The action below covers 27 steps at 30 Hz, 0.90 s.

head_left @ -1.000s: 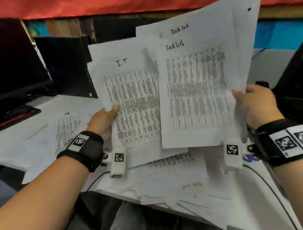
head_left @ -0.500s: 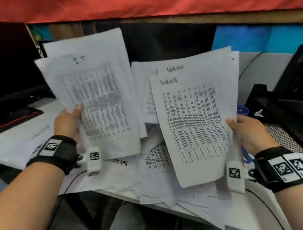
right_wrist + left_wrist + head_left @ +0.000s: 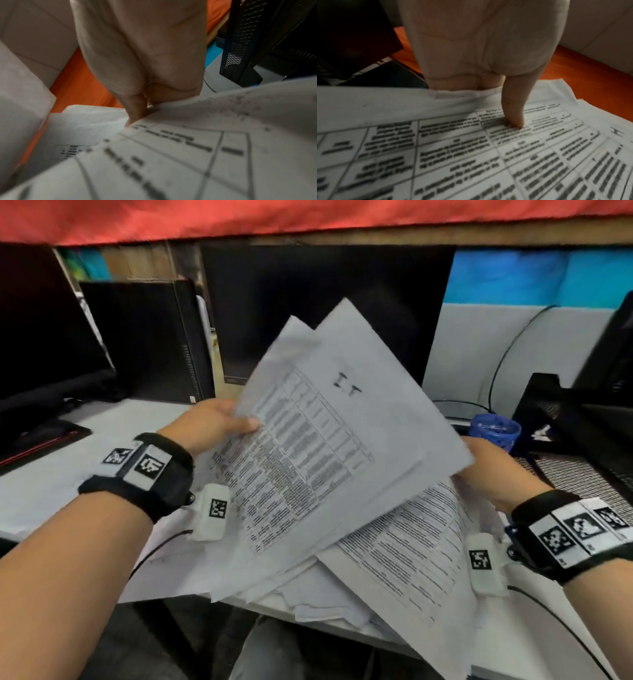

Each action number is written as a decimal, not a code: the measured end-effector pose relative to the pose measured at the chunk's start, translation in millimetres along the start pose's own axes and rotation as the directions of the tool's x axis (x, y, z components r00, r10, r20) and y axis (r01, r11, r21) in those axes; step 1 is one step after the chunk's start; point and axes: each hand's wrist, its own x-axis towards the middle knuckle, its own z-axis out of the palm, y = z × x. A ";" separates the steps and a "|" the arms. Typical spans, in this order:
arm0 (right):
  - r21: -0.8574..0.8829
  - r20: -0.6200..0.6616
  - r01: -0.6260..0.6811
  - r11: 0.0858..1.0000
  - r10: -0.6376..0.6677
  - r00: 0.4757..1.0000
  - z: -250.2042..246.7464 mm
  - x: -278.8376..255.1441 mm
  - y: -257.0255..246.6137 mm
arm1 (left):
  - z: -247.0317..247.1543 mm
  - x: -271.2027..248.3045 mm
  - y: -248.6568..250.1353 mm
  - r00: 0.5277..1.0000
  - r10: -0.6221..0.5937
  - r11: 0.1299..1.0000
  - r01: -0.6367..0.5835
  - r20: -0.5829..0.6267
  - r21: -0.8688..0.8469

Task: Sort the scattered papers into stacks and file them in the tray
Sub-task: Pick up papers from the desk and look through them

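Observation:
My left hand (image 3: 219, 422) pinches a few printed sheets headed "I.T" (image 3: 329, 446), thumb on the printed face (image 3: 513, 108), fingers behind. These sheets tilt to the right over the second bundle (image 3: 411, 546), which my right hand (image 3: 493, 470) grips at its right edge; its fingers are hidden under the paper (image 3: 171, 155). The black mesh file tray (image 3: 582, 440) stands at the right, just beyond the right hand. More loose sheets (image 3: 325, 601) lie on the desk under both bundles.
A blue mesh pen cup (image 3: 495, 429) stands between the right hand and the tray. Dark monitors (image 3: 44, 344) and a black computer case (image 3: 147, 340) line the back. Cables (image 3: 513, 344) run along the grey partition. The desk's front edge (image 3: 376, 635) is near me.
My left hand has swung its "I.T" sheets from the left across to the right, over the right hand's bundle. The right hand has lowered its bundle toward the desk.

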 end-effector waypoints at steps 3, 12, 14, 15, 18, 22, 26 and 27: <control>-0.038 -0.015 0.041 0.998 -0.041 0.999 -2.3 3.2 1.6 | 10.8 4.3 3.4 0.999 0.024 0.971 -0.030 0.027 0.239; -0.083 0.061 -0.107 0.991 0.112 0.992 -6.4 0.6 17.7 | 15.9 3.3 -7.8 0.993 0.035 0.984 -0.015 -0.111 0.178; -0.061 0.006 -0.137 0.989 0.138 0.990 -11.4 2.2 21.8 | 11.9 4.1 -12.1 0.989 0.018 0.992 0.000 -0.147 0.125; -0.043 -0.027 -0.151 0.988 0.150 0.988 -14.4 2.3 24.5 | 9.5 5.1 -15.2 0.985 0.012 0.996 0.004 -0.170 0.091; 0.159 -0.151 -0.173 0.972 0.197 0.969 -24.6 1.2 31.7 | 3.6 3.8 -21.7 0.968 -0.005 0.998 -0.012 -0.251 -0.066; 0.470 -0.188 -0.126 0.874 0.238 0.953 -23.0 3.1 37.3 | -8.2 1.5 -27.2 0.977 -0.039 0.931 -0.040 -0.209 -0.362; 0.537 -0.145 -0.091 0.838 0.199 0.969 -8.8 8.8 34.4 | -1.9 0.9 -23.2 0.976 -0.084 0.907 -0.009 -0.201 -0.422; 0.543 -0.164 -0.076 0.836 0.194 0.967 -8.8 10.9 31.9 | -0.6 2.0 -20.2 0.969 -0.093 0.901 -0.016 -0.228 -0.433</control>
